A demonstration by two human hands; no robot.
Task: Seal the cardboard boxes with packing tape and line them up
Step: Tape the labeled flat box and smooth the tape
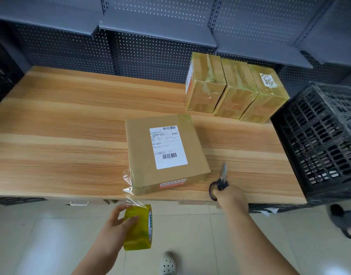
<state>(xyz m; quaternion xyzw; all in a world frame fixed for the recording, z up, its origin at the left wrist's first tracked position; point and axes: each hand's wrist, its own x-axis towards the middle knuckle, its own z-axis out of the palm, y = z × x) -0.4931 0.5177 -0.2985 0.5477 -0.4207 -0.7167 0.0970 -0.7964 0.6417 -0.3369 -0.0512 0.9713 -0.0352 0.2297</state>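
Note:
A flat cardboard box (145, 153) with a white shipping label lies near the front edge of the wooden table (57, 135). My left hand (113, 225) grips a yellowish roll of packing tape (139, 229) below the table edge. A clear strip of tape (129, 187) runs from the roll up to the box's front left corner. My right hand (230, 197) holds dark-handled scissors (220, 183) on the table just right of the box, blades pointing away from me. Three taped boxes (236, 88) stand side by side at the back right.
A black plastic crate (319, 141) stands at the table's right end, and another dark crate (2, 76) sits at the far left. Grey pegboard shelving (150, 42) runs behind the table. My white shoe (167, 263) shows on the tiled floor.

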